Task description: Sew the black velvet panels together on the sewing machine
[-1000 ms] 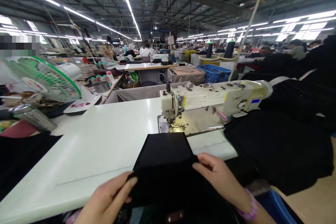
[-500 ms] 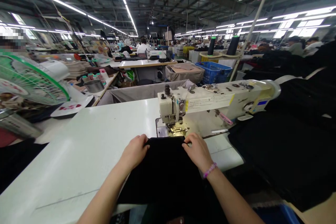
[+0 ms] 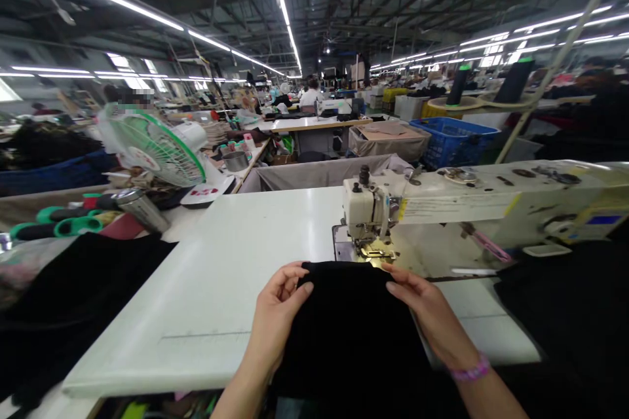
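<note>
A piece of black fabric (image 3: 351,327) hangs between my two hands, its top edge stretched level and its lower part dropping over the table's front edge. My left hand (image 3: 284,298) pinches the upper left corner, thumb on the near face. At the upper right corner my right hand (image 3: 425,301) grips the same cloth between thumb and fingers; a pink beaded bracelet circles that wrist. Just beyond the cloth's top edge stands a white sewing machine (image 3: 442,200), its lit needle area (image 3: 376,254) right behind the fabric.
The white table top (image 3: 255,236) spreads to the left. A green-rimmed fan (image 3: 157,144), a steel flask (image 3: 140,209) and thread spools (image 3: 73,222) stand beyond its left side. Black cloth (image 3: 565,308) lies at the right. Behind are a blue basket (image 3: 455,141) and thread cones (image 3: 514,82).
The view has swung left, so the machine sits farther right. Both hands still hold the black fabric; their grip has turned so that the thumbs now show on its near face.
</note>
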The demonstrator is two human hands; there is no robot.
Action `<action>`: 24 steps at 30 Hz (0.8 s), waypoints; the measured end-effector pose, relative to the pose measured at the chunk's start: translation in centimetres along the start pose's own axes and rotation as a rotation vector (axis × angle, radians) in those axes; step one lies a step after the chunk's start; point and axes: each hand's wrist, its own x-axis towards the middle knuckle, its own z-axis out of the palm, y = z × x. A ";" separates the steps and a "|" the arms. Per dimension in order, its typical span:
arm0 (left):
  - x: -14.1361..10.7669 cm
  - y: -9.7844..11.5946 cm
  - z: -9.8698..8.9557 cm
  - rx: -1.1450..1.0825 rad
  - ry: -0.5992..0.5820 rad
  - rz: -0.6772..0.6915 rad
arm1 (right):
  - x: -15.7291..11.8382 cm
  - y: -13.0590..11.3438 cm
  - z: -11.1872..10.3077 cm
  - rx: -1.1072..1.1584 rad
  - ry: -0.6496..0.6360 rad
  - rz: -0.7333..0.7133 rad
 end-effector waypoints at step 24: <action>-4.4 3.6 -1.9 0.268 0.205 0.336 | -2.2 -2.3 2.1 -0.225 -0.165 -0.315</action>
